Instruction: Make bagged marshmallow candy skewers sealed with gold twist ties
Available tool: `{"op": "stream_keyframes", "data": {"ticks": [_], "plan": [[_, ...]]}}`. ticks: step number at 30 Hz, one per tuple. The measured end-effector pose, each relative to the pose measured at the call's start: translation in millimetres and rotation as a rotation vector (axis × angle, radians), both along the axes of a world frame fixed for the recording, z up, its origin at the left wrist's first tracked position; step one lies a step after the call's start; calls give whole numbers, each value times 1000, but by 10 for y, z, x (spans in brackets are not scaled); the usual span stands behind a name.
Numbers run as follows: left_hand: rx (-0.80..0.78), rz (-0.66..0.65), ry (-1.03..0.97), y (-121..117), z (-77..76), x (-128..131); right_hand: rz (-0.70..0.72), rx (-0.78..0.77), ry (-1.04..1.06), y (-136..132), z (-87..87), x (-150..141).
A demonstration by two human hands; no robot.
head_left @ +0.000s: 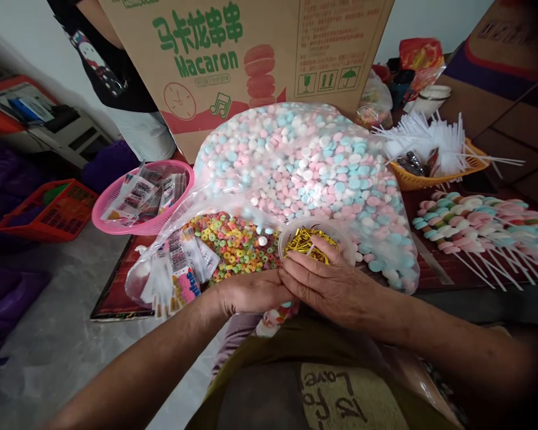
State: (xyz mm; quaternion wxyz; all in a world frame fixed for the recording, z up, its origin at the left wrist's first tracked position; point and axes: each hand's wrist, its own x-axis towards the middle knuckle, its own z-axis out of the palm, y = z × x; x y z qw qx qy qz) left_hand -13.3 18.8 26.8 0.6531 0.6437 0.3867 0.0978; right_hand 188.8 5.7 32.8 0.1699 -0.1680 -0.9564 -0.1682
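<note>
My left hand (253, 291) and my right hand (329, 285) meet in front of my body, with the right fingers lying over the left fingertips. Both are closed around a candy skewer (273, 321) in a printed clear wrapper, whose lower part hangs below them. A short bit of white stick (311, 248) shows between my right fingers; whatever the fingertips pinch is hidden. Just beyond the right hand stands a round plastic tub (349, 243) of gold twist ties (308, 240). Colourful ring candies (237, 245) lie beyond the left hand, beside printed wrappers (179, 269).
A big clear bag of pastel candies (291, 161) fills the middle, before a cardboard box (269, 24). Left is a pink basket (97, 209) of wrappers. Right are an orange basket (443, 178) with white sticks and finished-looking skewers (488, 224). Another person (107, 71) stands behind.
</note>
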Motion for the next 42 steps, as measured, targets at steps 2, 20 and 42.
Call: {"op": "stream_keyframes", "data": {"ticks": [2, 20, 42], "plan": [[-139, -224, -16, -9, -21, 33, 31, 27, -57, -57, -98, 14], [324, 819, -90, -275, -251, 21, -523, -852, 125, 617, -269, 39], [-288, 1097, -678, 24, -109, 315, -436, -862, 608, 245, -128, -7]]}}
